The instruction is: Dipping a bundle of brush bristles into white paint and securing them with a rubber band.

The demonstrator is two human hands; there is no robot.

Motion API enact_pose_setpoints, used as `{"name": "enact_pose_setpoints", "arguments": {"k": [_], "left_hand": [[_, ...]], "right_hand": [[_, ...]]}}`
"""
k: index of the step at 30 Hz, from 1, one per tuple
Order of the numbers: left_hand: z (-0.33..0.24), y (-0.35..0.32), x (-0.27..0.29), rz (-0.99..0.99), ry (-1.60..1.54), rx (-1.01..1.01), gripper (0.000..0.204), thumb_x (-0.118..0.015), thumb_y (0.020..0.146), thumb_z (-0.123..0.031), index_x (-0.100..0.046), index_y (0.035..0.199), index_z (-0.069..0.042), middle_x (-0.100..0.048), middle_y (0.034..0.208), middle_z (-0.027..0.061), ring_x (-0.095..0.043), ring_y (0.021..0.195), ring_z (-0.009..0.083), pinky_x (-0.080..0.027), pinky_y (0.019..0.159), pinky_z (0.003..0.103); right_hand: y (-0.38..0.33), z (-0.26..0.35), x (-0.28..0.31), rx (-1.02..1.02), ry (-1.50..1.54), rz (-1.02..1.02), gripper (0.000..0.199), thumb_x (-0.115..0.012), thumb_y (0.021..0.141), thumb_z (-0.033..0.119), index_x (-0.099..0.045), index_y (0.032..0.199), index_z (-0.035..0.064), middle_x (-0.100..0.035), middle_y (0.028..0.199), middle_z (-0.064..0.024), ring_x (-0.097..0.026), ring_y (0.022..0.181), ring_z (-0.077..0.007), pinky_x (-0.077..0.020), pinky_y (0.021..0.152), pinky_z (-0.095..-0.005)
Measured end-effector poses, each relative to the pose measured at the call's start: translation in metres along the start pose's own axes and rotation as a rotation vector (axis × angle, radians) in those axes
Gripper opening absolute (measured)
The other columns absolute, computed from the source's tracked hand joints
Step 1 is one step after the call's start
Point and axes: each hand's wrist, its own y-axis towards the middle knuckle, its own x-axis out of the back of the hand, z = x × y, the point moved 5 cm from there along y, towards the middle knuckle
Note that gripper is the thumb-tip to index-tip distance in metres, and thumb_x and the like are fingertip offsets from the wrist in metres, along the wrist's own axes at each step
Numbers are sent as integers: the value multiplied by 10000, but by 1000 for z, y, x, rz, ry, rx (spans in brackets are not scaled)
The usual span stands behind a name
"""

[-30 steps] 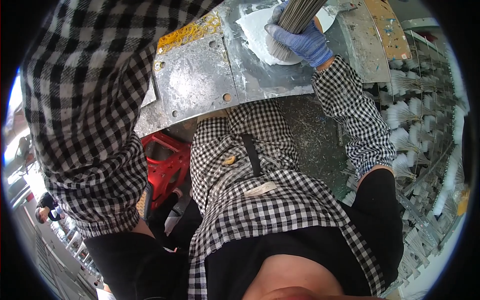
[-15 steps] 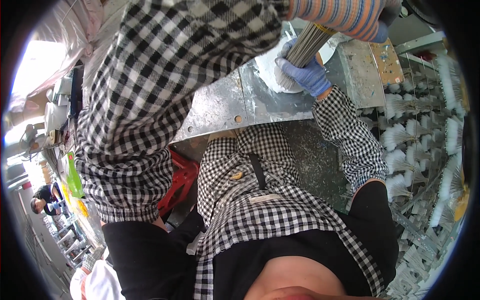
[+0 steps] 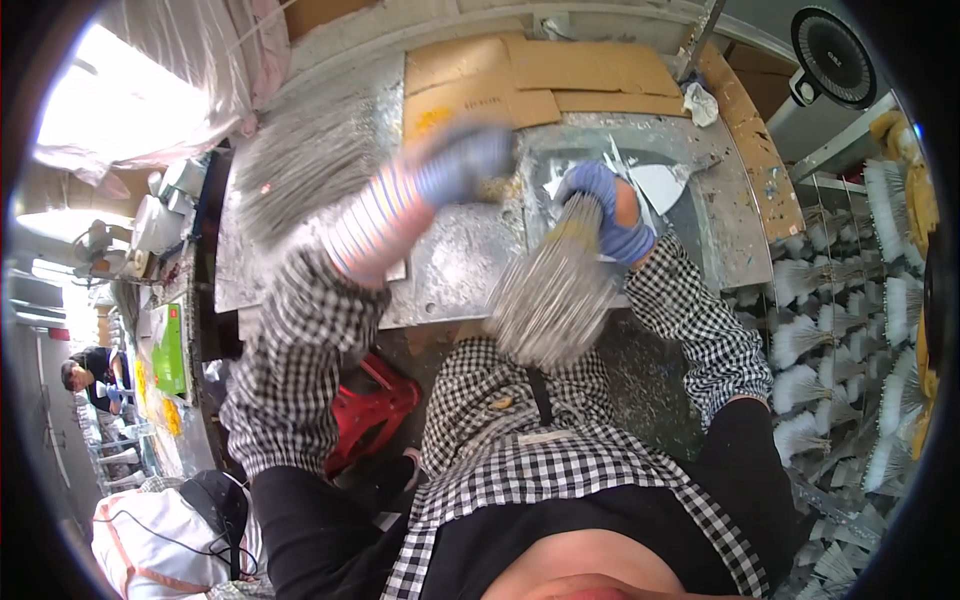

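My right hand (image 3: 608, 212), in a blue knit glove, is closed round one end of a bundle of thin grey wire rods (image 3: 558, 292). The rods' other ends fan out past the table's front edge, toward my apron. To the left, my left hand (image 3: 462, 165) in a striped glove is over the table, smeared by motion; its fingers cannot be made out. Under and behind my right hand lies a grey tray (image 3: 690, 222) smeared with white paste. A scraper with a wide white blade (image 3: 660, 186) rests on it.
A heap of grey wire rods (image 3: 300, 165) lies on the table's left. Cardboard sheets (image 3: 590, 75) cover its back. Racks of white-bristled brushes (image 3: 800, 335) stand at right, a black fan (image 3: 832, 58) behind. A red stool (image 3: 375, 410) is under the table; a person (image 3: 92, 382) works far left.
My left hand has let go of the bundle's upper end and swung left. The bundle has tipped over, its loose ends now spread toward me. My right hand still grips it.
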Motion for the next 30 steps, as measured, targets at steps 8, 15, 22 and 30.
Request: {"name": "enact_pose_setpoints", "arguments": {"k": [8, 15, 22, 30], "left_hand": [[76, -36, -40, 30, -75, 550, 528, -633, 954, -403, -556, 1264, 17, -660, 1096, 183, -662, 918, 244, -523, 884, 386], [149, -36, -16, -360, -856, 229, 294, -718, 910, -229, -617, 1092, -21, -666, 827, 65, -670, 758, 189, -542, 719, 322], [112, -61, -12, -577, 44, 20, 137, -776, 869, -126, -662, 882, -52, -658, 776, -25, -600, 712, 80, -490, 659, 271], [105, -142, -15, -562, 101, 141, 282, -789, 836, -79, -651, 1080, -47, -690, 979, 15, -644, 904, 97, -522, 804, 285]], "right_hand": [[93, 94, -52, 690, -680, 355, 158, -609, 820, 170, -656, 967, 134, -646, 919, -70, -629, 979, -272, -502, 894, -358], [63, 161, -49, 796, -324, 501, 353, -596, 854, 156, -631, 1201, 97, -643, 1210, -98, -558, 1268, -310, -410, 1146, -434], [19, 174, -28, 710, -111, 406, 297, -666, 771, 142, -682, 1062, 87, -668, 944, -61, -666, 932, -248, -542, 902, -397], [32, 165, -51, -93, 257, 180, 389, -830, 750, 124, -650, 1077, 16, -660, 986, -129, -667, 913, -319, -535, 805, -379]]}}
